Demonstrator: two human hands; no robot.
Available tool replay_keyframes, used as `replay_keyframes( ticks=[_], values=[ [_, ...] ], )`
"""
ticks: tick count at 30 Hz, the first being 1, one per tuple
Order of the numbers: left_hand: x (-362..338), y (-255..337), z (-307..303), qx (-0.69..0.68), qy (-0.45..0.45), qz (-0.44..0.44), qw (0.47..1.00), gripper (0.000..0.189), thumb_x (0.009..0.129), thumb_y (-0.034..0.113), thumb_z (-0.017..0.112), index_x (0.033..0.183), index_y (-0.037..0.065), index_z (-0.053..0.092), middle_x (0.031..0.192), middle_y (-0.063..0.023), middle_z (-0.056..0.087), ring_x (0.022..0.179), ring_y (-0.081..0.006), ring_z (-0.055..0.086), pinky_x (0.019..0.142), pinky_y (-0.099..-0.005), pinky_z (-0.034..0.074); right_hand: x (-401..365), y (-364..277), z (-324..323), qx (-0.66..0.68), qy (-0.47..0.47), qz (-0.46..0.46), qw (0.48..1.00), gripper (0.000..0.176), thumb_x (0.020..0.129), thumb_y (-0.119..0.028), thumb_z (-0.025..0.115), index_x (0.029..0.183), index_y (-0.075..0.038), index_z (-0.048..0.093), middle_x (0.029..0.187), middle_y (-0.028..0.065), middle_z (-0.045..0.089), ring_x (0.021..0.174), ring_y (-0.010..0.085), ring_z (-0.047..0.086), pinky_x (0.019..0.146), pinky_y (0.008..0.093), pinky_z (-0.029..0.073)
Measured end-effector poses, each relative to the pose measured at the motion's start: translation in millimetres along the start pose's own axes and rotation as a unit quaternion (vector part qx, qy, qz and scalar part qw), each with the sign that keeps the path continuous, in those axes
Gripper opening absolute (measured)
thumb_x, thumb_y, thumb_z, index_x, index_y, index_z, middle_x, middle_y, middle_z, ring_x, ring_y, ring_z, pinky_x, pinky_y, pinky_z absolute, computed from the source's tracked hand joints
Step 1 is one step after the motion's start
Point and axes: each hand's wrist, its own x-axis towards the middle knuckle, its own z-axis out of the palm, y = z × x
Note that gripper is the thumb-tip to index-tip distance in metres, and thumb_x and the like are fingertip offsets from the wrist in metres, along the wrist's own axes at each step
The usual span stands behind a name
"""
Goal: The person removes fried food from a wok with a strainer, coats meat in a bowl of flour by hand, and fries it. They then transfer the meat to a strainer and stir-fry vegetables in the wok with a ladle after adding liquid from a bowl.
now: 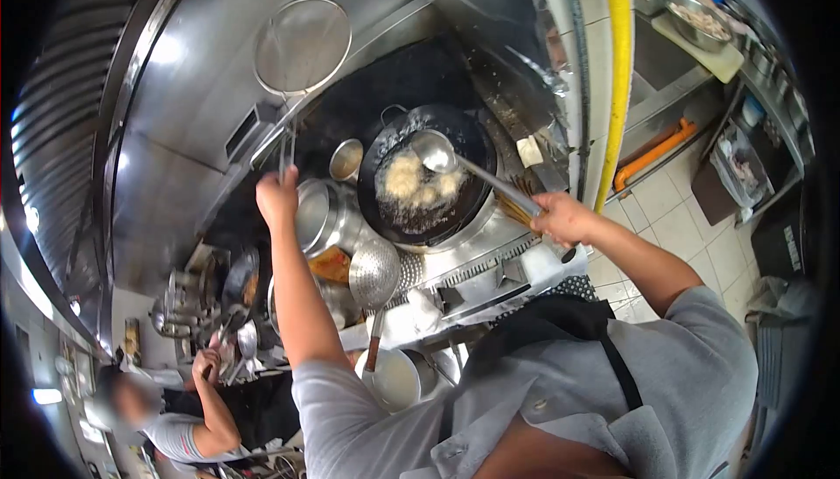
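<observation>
Steel walling [192, 85] backs the stove [464, 257], toward whose right end food [402, 177] appears to be frying in a wok [373, 160], right hand [564, 219] gripping a ladle [435, 153] over it, left hand [278, 197] gripping a raised strainer [302, 46], which removal would require lowering wokward.

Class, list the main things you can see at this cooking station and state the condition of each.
Wire strainer: held up by the closed left hand
Ladle: gripped by the closed right hand, bowl over the wok
Wok: uncovered
Oil: bubbling
Food pieces: pale golden, in the oil
Perforated skimmer: unheld
Metal bowl: uncovered, holding pale pieces
</observation>
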Motion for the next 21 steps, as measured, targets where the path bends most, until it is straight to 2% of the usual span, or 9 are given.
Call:
replay_keyframes(
  ticks=[1, 2, 4, 6, 11, 13, 17, 19, 21],
  values=[
    [15, 42, 1, 0.071, 0.111, 0.015, 0.991, 0.031, 0.077, 0.03, 0.066, 0.089, 0.001, 0.065, 0.082, -0.0217, 0.066, 0.081, -0.0386, 0.063, 0.072, -0.0457, 0.049, -3, 8, -2, -0.006, 0.007, -0.001, 1.0, 0.043, 0.083, -0.007, 0.057, 0.125, -0.003, 0.049, 0.051, 0.0015, 0.044, 0.036, 0.0112, 0.041, 0.031, 0.0278, 0.034],
    [45, 59, 13, 0.077, 0.106, -0.019, 0.991, 0.031, 0.079, 0.025, 0.063, 0.101, 0.004, 0.064, 0.093, -0.0216, 0.065, 0.088, -0.0364, 0.064, 0.076, -0.0451, 0.05, -7, 12, -2, 0.001, 0.014, -0.003, 1.0, 0.043, 0.083, -0.007, 0.057, 0.125, -0.003, 0.049, 0.051, 0.0015, 0.044, 0.036, 0.0112, 0.041, 0.031, 0.0278, 0.034],
    [86, 86, 44, 0.118, 0.055, 0.015, 0.991, 0.037, 0.083, 0.014, 0.052, 0.12, 0.011, 0.057, 0.105, -0.0209, 0.063, 0.095, -0.034, 0.063, 0.079, -0.0434, 0.051, -14, 18, -4, 0.005, 0.028, 0.0, 1.0, 0.043, 0.082, -0.006, 0.057, 0.125, -0.005, 0.049, 0.051, 0.0022, 0.044, 0.035, 0.0119, 0.041, 0.031, 0.0287, 0.034],
    [93, 121, 68, 0.157, 0.028, 0.01, 0.987, 0.041, 0.088, 0.011, 0.044, 0.129, 0.015, 0.049, 0.11, -0.0253, 0.058, 0.096, -0.0378, 0.062, 0.08, -0.0449, 0.051, -15, 25, -8, -0.009, 0.034, -0.001, 0.999, 0.043, 0.082, -0.006, 0.057, 0.125, -0.005, 0.05, 0.054, 0.0032, 0.047, 0.036, 0.0121, 0.042, 0.031, 0.0292, 0.034],
    [96, 116, 109, 0.172, -0.054, 0.01, 0.984, 0.033, 0.089, 0.018, 0.044, 0.119, 0.013, 0.057, 0.108, -0.0215, 0.061, 0.098, -0.0356, 0.062, 0.08, -0.045, 0.051, -22, 8, -17, -0.022, 0.042, -0.044, 0.998, 0.041, 0.081, -0.006, 0.057, 0.121, -0.001, 0.051, 0.062, 0.0038, 0.052, 0.037, 0.0121, 0.043, 0.034, 0.0304, 0.035],
    [72, 89, 100, 0.127, -0.038, -0.014, 0.991, 0.032, 0.088, 0.018, 0.046, 0.117, 0.012, 0.058, 0.106, -0.0213, 0.062, 0.098, -0.0354, 0.061, 0.08, -0.0449, 0.051, -13, 12, -21, -0.045, 0.047, -0.052, 0.997, 0.04, 0.08, -0.005, 0.057, 0.12, -0.001, 0.052, 0.062, 0.0037, 0.052, 0.037, 0.0121, 0.043, 0.034, 0.0306, 0.036],
    [-17, 13, 80, 0.079, -0.058, -0.027, 0.995, 0.02, 0.087, 0.018, 0.049, 0.092, -0.001, 0.052, 0.09, -0.026, 0.063, 0.087, -0.0438, 0.06, 0.076, -0.0495, 0.048, 18, 9, -23, -0.046, 0.062, -0.064, 0.995, 0.044, 0.08, -0.006, 0.056, 0.122, 0.002, 0.05, 0.063, 0.0045, 0.053, 0.041, 0.0128, 0.047, 0.039, 0.0301, 0.039],
    [-69, -37, 88, 0.001, -0.154, -0.127, 0.98, 0.021, 0.088, 0.017, 0.045, 0.094, -0.002, 0.051, 0.089, -0.0287, 0.062, 0.087, -0.0436, 0.06, 0.076, -0.0507, 0.046, 45, 4, -23, -0.07, 0.055, -0.04, 0.995, 0.045, 0.079, -0.008, 0.056, 0.122, 0.004, 0.049, 0.061, 0.008, 0.056, 0.043, 0.018, 0.052, 0.046, 0.0334, 0.044],
    [-130, -43, 82, 0.058, -0.106, -0.069, 0.99, 0.025, 0.089, 0.019, 0.044, 0.095, -0.003, 0.052, 0.088, -0.0299, 0.061, 0.087, -0.0453, 0.059, 0.077, -0.0517, 0.045, 92, 16, -15, -0.143, 0.081, -0.089, 0.982, 0.044, 0.078, -0.008, 0.055, 0.121, 0.003, 0.05, 0.064, 0.0121, 0.058, 0.049, 0.0222, 0.056, 0.051, 0.0345, 0.047]
  ],
)
